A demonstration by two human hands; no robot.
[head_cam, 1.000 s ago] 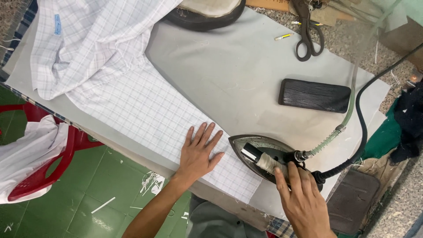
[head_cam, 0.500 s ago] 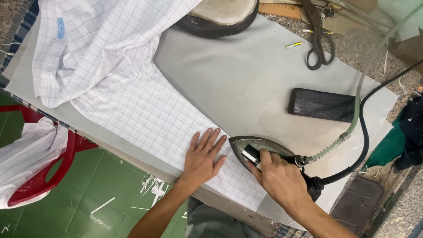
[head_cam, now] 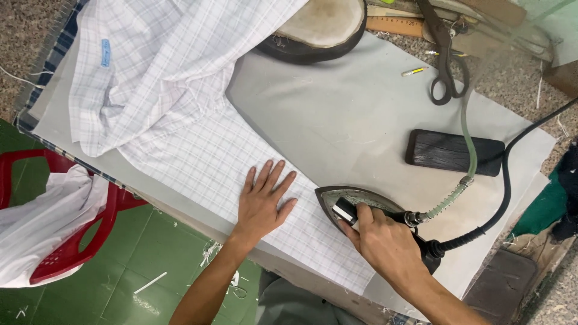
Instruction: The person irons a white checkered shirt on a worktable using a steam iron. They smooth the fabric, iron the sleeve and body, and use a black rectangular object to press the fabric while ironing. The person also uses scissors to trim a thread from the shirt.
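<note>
From the head camera, the right hand (head_cam: 385, 244) has its fingers wrapped shut around the handle of the steam iron (head_cam: 361, 207), which sits on the near edge of the checked shirt (head_cam: 198, 150) on the grey padded table (head_cam: 361, 120). The left hand (head_cam: 262, 201) lies flat, fingers spread, holding nothing, pressing the cloth just beside the iron's tip. The iron's long axis runs left to right, nose pointing towards that left hand. I'd worry the hot nose could catch those fingertips, or the black cable (head_cam: 506, 198) could drag.
</note>
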